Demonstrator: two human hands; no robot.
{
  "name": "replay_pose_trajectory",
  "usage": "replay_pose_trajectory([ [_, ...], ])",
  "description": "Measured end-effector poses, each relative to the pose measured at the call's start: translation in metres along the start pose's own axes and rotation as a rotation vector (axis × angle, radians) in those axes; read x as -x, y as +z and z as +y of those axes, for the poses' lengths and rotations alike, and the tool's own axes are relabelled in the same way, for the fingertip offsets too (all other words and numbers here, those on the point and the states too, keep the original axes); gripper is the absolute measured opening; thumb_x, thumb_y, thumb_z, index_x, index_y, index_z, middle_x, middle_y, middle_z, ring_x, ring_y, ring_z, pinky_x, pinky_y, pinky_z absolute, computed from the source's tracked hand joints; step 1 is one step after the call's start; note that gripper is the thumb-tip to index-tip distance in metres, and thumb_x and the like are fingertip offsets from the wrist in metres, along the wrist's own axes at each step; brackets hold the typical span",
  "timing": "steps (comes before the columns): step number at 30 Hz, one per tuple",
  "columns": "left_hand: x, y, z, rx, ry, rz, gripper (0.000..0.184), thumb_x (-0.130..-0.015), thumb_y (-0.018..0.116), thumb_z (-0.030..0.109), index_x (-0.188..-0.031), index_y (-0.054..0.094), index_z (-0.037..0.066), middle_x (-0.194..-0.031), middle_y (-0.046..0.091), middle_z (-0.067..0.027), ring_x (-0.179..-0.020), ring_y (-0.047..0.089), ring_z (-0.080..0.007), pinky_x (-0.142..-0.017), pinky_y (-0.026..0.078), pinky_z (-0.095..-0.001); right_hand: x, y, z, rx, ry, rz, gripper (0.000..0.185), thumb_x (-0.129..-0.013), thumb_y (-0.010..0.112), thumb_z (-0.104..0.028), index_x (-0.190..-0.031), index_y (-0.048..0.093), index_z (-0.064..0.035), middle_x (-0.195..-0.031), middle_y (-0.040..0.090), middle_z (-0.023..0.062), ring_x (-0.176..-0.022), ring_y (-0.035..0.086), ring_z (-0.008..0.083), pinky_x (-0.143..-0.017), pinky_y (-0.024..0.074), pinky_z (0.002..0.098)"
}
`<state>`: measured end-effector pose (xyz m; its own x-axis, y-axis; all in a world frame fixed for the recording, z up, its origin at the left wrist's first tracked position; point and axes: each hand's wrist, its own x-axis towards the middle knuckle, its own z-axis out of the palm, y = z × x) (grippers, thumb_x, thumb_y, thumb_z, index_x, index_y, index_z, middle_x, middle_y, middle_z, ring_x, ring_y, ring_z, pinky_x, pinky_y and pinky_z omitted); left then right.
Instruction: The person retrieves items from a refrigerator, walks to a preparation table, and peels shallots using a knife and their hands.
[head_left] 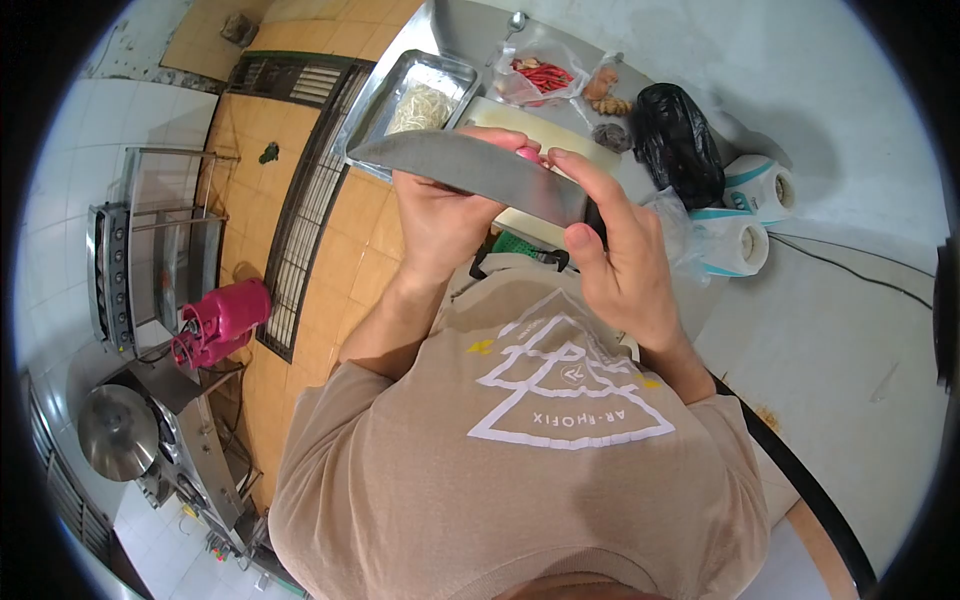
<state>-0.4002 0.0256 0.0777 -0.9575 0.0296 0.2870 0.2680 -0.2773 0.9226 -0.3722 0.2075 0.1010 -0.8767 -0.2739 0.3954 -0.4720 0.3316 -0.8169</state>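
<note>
A large knife (470,178) with a broad grey blade is raised in front of my chest, its tip pointing left. My right hand (625,250) is closed around its dark handle, the index finger reaching along the top by the blade. Behind the blade, my left hand (445,225) has its fingers curled around a small pink thing, like a peeled shallot (528,154); the blade hides much of that grip. Below both hands lies a pale cutting board (545,130) on the metal counter.
A metal tray (462,80) holds pale shreds (422,108). Red chillies (542,75) lie in a plastic bag beside a spoon (516,22). To the right are a black bag (678,140) and plastic rolls (745,248). A pink gas cylinder (235,310) stands on the floor.
</note>
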Motion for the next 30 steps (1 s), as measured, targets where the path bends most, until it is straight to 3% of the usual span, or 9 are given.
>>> replay_pose_trajectory([
  [3,-0.005,-0.011,-0.006,-0.248,0.081,-0.070,0.017,-0.085,0.070,-0.004,-0.102,0.068,-0.002,-0.101,0.070,-0.0162,-0.089,0.068,-0.0208,-0.079,0.057,-0.0315,-0.001,-0.002,-0.006,-0.006,0.015,-0.017,0.045,-0.101,0.053,-0.038,-0.136,0.052,-0.0095,-0.111,0.070,0.0147,-0.087,0.070,0.0356,-0.072,0.0547,0.0397],
  [6,-0.006,-0.017,-0.016,-0.064,0.058,-0.121,0.018,-0.086,0.070,-0.003,-0.104,0.069,-0.001,-0.106,0.069,-0.0180,-0.091,0.068,-0.0217,-0.079,0.056,-0.0316,-0.001,-0.006,-0.013,-0.016,0.087,-0.070,0.046,-0.101,0.052,-0.039,-0.136,0.052,-0.0099,-0.107,0.071,0.0145,-0.083,0.070,0.0347,-0.069,0.0542,0.0398],
  [12,-0.006,-0.009,-0.004,-0.022,-0.055,-0.114,0.022,-0.087,0.069,0.000,-0.109,0.069,-0.001,-0.107,0.069,-0.0186,-0.093,0.067,-0.0220,-0.080,0.056,-0.0317,-0.002,-0.003,-0.007,-0.016,0.044,-0.040,0.045,-0.101,0.052,-0.040,-0.135,0.053,-0.0105,-0.099,0.071,0.0148,-0.078,0.070,0.0346,-0.066,0.0532,0.0404],
  [15,-0.007,-0.009,0.004,-0.043,-0.212,-0.088,0.021,-0.088,0.067,0.001,-0.109,0.069,-0.002,-0.108,0.069,-0.0188,-0.095,0.067,-0.0231,-0.081,0.056,-0.0319,-0.003,-0.006,-0.007,-0.011,0.056,-0.065,0.045,-0.101,0.052,-0.040,-0.135,0.053,-0.0107,-0.098,0.070,0.0152,-0.079,0.070,0.0350,-0.067,0.0532,0.0405],
  [18,-0.010,-0.014,-0.007,-0.120,0.094,-0.149,0.026,-0.083,0.065,-0.005,-0.107,0.071,-0.002,-0.104,0.070,-0.0151,-0.096,0.067,-0.0237,-0.082,0.055,-0.0326,-0.004,-0.005,-0.004,-0.008,0.014,-0.045,0.045,-0.100,0.053,-0.040,-0.135,0.053,-0.0109,-0.098,0.070,0.0154,-0.081,0.070,0.0352,-0.067,0.0534,0.0407],
  [24,-0.011,-0.010,0.000,-0.176,0.155,-0.183,0.027,-0.083,0.062,-0.009,-0.107,0.071,-0.003,-0.107,0.069,-0.0158,-0.096,0.067,-0.0244,-0.082,0.055,-0.0328,-0.005,-0.002,-0.005,-0.021,-0.009,-0.006,0.045,-0.100,0.054,-0.039,-0.135,0.054,-0.0112,-0.098,0.070,0.0144,-0.081,0.069,0.0351,-0.068,0.0537,0.0401],
  [30,-0.008,-0.002,0.002,0.025,0.129,-0.123,0.032,-0.081,0.062,-0.015,-0.110,0.071,-0.004,-0.111,0.069,-0.0145,-0.099,0.067,-0.0217,-0.085,0.056,-0.0318,-0.005,-0.004,-0.009,-0.003,-0.001,0.004,0.043,-0.100,0.055,-0.037,-0.134,0.055,-0.0115,-0.097,0.070,0.0137,-0.077,0.068,0.0328,-0.066,0.0535,0.0383],
])
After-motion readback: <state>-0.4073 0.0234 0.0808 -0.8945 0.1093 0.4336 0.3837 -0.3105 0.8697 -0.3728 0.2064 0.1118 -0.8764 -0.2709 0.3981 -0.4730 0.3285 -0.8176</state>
